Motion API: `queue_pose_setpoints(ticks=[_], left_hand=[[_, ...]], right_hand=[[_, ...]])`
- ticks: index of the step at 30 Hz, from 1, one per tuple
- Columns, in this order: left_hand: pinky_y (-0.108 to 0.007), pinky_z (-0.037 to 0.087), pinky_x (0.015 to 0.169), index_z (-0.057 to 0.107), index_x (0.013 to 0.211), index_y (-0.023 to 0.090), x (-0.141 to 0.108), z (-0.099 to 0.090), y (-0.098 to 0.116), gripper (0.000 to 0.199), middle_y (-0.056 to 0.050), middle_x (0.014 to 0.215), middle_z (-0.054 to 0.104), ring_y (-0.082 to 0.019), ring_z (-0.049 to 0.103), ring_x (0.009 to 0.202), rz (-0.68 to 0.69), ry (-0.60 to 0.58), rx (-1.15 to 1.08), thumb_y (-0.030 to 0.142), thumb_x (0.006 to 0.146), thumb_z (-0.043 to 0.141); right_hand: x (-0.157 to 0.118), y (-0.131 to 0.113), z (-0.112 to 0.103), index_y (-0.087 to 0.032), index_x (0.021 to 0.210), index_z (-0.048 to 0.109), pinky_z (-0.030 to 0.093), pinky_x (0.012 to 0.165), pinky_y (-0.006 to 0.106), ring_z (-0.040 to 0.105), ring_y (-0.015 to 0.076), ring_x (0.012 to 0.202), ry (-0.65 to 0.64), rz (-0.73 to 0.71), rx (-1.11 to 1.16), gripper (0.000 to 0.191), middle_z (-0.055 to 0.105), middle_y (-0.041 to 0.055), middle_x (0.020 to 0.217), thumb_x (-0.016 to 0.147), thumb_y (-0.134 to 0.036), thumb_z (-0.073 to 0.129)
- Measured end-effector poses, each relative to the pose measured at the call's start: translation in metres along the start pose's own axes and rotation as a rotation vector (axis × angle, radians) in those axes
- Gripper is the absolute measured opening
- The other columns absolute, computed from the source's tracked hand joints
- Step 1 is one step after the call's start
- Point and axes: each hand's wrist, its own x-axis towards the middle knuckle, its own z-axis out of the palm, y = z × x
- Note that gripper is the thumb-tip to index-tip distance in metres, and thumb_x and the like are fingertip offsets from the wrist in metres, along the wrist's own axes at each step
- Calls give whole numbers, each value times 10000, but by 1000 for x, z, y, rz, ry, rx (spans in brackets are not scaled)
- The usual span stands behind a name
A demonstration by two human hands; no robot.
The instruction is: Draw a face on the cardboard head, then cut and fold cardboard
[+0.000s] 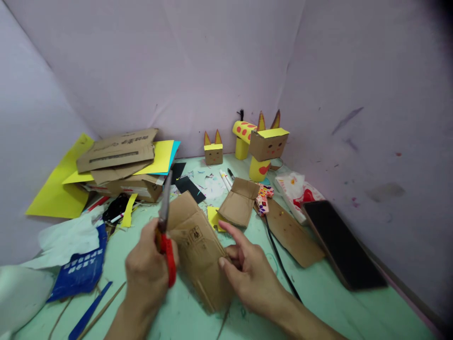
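The left hand (150, 264) was closed around the red handles of the scissors (170, 259), and the blades pointed up and away, a bit blurry. The right hand (253, 271) had its pointing finger stuck out straight and its other fingers curled in. Its thumb touched the side of the big brown cardboard (201, 250), but I could not tell if the fingers pinched it. The big brown cardboard was between the two hands, over the green table (141, 236), with its top part bent at a fold. Just past it was a small folded cardboard (240, 200), partly over some yellow paper (214, 217). A spotty glue gun (264, 200) was near that. Farther back stood a little box face (213, 154) with pointy ears.
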Motion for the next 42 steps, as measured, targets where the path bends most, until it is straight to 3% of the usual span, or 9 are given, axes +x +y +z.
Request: queue_pose_setpoints(ticks=[5,12,19,22,25,28,32,35,42], left_hand=[[-274,431,624,500,1121,261,35,-27,-39,330,35,720,521,-171,546,627,-272,95,78,356,809,548],[-231,500,567,557,919,238,34,-56,-31,364,63,649,590,-137,580,576,-294,-240,-351,384,624,714],[-203,432,476,516,947,250,18,-35,-13,335,56,670,604,-117,543,532,-348,-511,-730,257,655,678],[-207,430,484,519,943,221,14,-22,1,338,54,654,613,-111,533,519,-402,-589,-767,214,628,643],[-201,410,466,509,959,207,7,-15,15,351,62,648,608,-106,525,509,-464,-653,-779,245,634,636],[-199,431,488,506,977,211,-3,-12,27,349,72,644,610,-112,551,528,-442,-672,-740,292,666,644],[-210,477,545,523,964,221,-16,-9,36,309,72,649,628,-128,600,567,-355,-649,-728,308,692,639],[-216,494,567,536,950,223,-21,-8,38,291,63,647,643,-139,619,587,-299,-663,-747,322,700,648],[-195,408,474,556,939,212,-11,-18,37,334,74,616,574,-99,494,504,-400,-582,-758,413,696,666]], right_hand=[[5,3,-11,-169,1398,375,217,447,216,311,92,457,35,93,32,685,340,-108,525,734,-178,542],[11,2,-15,-117,1356,391,241,474,212,310,88,479,77,151,108,683,375,-103,544,705,-234,560],[13,6,-14,-109,1324,451,291,438,209,360,98,433,72,122,-33,601,399,-98,505,744,-237,540],[11,8,-16,-156,1128,648,430,542,291,559,175,558,124,49,-224,375,630,17,620,784,-282,567],[7,4,-16,-210,961,735,446,815,405,622,280,916,285,-112,-358,237,715,115,1020,764,-306,643],[3,-4,-9,-206,887,757,470,764,373,629,250,862,333,-308,-416,177,728,106,927,779,-284,640],[1,-10,5,-158,808,765,434,533,266,579,158,578,137,-167,-232,174,694,60,689,715,-291,702],[3,-7,9,-136,718,750,422,531,257,556,145,552,123,-83,-148,142,670,49,621,715,-246,658],[6,-7,-3,-128,683,736,455,589,254,589,155,629,156,-77,-102,139,656,52,664,724,-220,641]])
